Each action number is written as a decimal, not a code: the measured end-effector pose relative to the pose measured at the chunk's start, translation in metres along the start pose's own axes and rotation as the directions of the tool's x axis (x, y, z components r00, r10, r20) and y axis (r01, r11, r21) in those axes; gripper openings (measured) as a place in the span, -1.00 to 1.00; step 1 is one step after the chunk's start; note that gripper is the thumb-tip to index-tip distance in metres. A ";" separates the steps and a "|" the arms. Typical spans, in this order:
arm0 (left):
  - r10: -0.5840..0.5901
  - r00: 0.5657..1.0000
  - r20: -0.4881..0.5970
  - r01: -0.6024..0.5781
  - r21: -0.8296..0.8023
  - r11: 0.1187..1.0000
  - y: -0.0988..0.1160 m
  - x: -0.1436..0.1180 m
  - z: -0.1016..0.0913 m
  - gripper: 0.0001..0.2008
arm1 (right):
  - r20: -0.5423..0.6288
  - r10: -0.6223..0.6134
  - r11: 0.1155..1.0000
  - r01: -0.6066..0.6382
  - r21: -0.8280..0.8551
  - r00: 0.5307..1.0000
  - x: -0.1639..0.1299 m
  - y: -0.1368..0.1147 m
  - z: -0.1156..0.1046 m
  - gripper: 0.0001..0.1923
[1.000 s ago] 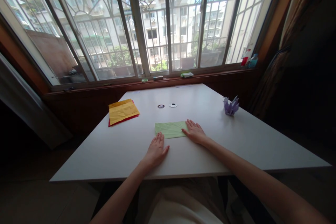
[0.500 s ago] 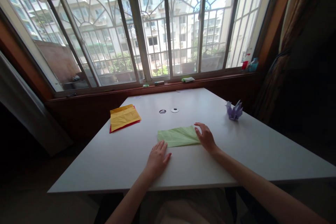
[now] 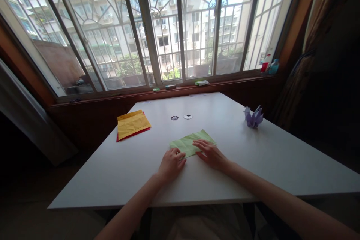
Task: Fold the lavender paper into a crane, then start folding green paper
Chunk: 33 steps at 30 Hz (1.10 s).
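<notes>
Your left hand [image 3: 171, 163] rests, fingers curled, at the near left corner of the green paper [image 3: 189, 143], touching its edge; no clamped grip is visible. Your right hand [image 3: 209, 153] lies flat on the green paper's near right part, fingers spread. Left of the green paper lies a yellow-and-red paper stack [image 3: 132, 125]; right of it, well apart, stands a purple origami figure [image 3: 253, 116].

The green paper [image 3: 189, 143] has turned askew; the right hand [image 3: 209, 153] now presses its near edge, the left hand [image 3: 171, 162] closing in beside it
</notes>
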<state>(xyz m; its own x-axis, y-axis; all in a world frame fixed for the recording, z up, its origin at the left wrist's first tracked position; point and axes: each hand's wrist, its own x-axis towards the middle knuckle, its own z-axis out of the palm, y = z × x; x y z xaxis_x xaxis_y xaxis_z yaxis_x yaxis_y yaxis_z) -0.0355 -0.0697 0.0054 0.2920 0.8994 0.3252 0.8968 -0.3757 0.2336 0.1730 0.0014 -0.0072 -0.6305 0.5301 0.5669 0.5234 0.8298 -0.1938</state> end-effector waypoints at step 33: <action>-0.261 0.939 -0.224 0.166 -0.369 0.914 -0.046 0.050 0.021 -0.76 | 0.065 0.026 0.995 -0.032 0.098 0.998 0.029 -0.017 0.034 -0.84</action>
<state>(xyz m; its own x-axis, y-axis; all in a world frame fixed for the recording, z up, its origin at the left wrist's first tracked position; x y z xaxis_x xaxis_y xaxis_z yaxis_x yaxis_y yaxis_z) -0.0555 -0.0025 -0.0080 -0.0339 0.8925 0.4498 0.7456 -0.2771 0.6060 0.1262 0.0089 -0.0144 -0.6528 0.5618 0.5081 0.4847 0.8253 -0.2898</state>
